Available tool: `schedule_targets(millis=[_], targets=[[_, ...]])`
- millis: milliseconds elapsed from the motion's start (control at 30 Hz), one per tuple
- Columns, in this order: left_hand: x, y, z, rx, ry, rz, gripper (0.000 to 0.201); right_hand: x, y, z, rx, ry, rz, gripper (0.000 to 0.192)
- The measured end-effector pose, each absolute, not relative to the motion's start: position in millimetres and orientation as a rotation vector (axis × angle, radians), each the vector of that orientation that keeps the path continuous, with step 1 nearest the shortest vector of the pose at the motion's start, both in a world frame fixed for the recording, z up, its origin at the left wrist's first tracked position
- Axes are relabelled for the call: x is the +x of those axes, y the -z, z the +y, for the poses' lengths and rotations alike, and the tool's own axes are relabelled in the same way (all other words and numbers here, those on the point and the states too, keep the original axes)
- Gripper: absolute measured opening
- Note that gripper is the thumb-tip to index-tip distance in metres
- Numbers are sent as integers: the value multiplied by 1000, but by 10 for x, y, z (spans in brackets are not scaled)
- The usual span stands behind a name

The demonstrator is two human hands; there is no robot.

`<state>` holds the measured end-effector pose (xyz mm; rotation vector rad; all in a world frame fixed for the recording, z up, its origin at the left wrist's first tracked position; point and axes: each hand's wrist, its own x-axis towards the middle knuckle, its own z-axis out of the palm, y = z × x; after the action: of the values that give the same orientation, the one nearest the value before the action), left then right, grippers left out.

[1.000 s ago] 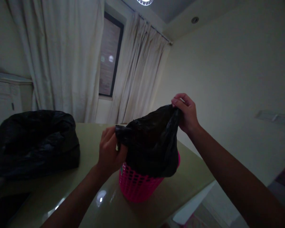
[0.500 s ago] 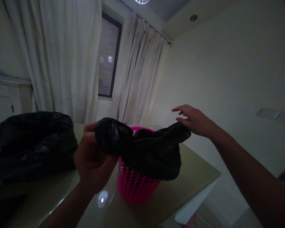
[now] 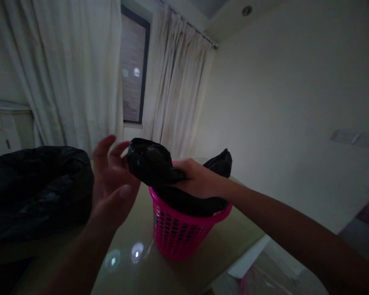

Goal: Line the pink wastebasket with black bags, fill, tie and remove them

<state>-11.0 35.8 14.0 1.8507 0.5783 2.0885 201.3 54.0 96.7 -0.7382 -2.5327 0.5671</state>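
A pink perforated plastic basket [image 3: 178, 237] stands on a glossy pale table [image 3: 135, 266]. A black plastic bag [image 3: 150, 164] sits in its mouth and bulges up over the rim. My right hand [image 3: 197, 180] reaches across the basket top and grips a bunched fold of the bag. My left hand [image 3: 112, 180] is just left of the basket with fingers spread, its fingertips touching the bag's raised left corner without closing on it.
A large full black bag [image 3: 37, 188] lies on the table at the left. Pale curtains [image 3: 76, 73] and a dark window [image 3: 132, 69] are behind. A white cabinet [image 3: 3, 123] stands at far left. The table's edge [image 3: 249, 254] drops off at the right.
My right hand moved left over the basket and closed on the bag. My left hand let go and spread its fingers. The bag sank lower into the basket.
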Motion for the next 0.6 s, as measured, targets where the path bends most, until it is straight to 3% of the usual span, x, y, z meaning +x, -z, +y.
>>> schedule_targets(millis=[67,100,133,233,267,367,500,567,600], targets=[[-121,-94,544,1849,-1952,470,108,1967,-953,540,-751,-531,-2459,8],[-113,-67,582,1881,-1857,435,108,1932,-949,529,-737,-509,-2468,8],[-96,-43,584,1926,-1758,425,99,1899,-948,524,-706,-484,-2495,10],[2,-21,469,1879,-1616,396,41,1911,-967,612,-628,-403,-2680,12],[40,-35,431,1762,-1622,361,37,1976,-988,684,-659,-355,-2762,19],[126,-121,409,1360,-1641,203,48,2354,-1120,961,-1073,-34,-2921,46],[149,-208,496,1218,-1636,124,50,2999,-1432,1186,-1734,505,-2627,11],[136,-197,519,1250,-1665,177,48,3258,-1569,1176,-1781,468,-2439,11],[127,-179,525,1280,-1683,213,46,3363,-1610,1152,-1754,347,-2380,22]])
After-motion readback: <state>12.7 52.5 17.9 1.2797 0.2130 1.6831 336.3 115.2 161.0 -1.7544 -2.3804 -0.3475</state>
